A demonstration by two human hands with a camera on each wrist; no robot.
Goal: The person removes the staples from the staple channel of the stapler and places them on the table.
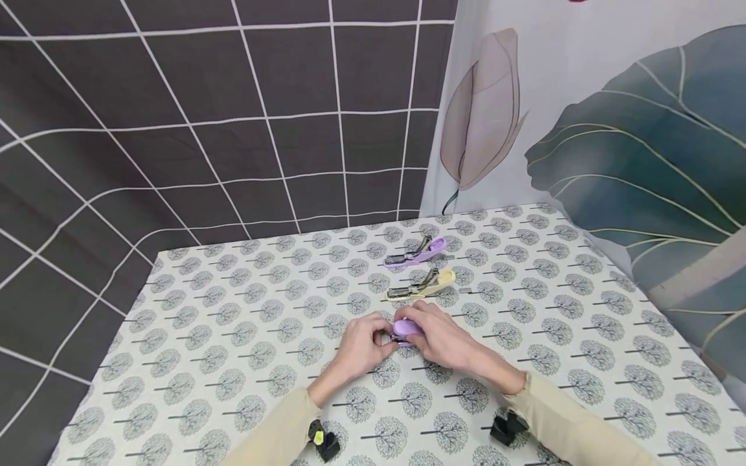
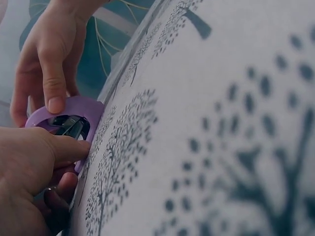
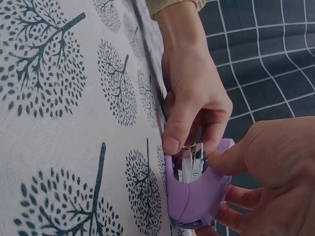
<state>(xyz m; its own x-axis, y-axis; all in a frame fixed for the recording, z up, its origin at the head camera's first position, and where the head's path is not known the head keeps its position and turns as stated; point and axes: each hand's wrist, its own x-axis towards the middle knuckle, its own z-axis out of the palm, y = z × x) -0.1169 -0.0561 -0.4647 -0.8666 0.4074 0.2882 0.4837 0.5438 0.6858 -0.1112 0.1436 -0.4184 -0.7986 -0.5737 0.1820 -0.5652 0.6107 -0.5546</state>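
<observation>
A small purple stapler [image 1: 408, 328] lies low over the tablecloth between my two hands. My right hand [image 1: 443, 336] grips its purple cover, thumb on one side and fingers on the other. From the opposite end, my left hand [image 1: 364, 343] pinches at the stapler's front with thumb and fingertips. In the right wrist view, shiny metal parts [image 3: 191, 164] show inside the purple body [image 3: 197, 199], and the left fingertips are right beside them. The left wrist view shows the right thumb pressing the purple rim [image 2: 91, 108]. My left fingers partly hide the stapler's front end.
Beyond my hands, a yellow stapler [image 1: 422, 286] and another purple stapler [image 1: 415, 254] lie with their metal parts raised. A small grey strip [image 1: 466, 290] sits right of the yellow one. Tree-print cloth [image 1: 262, 330] covers the table; a dark gridded curtain [image 1: 280, 77] hangs behind.
</observation>
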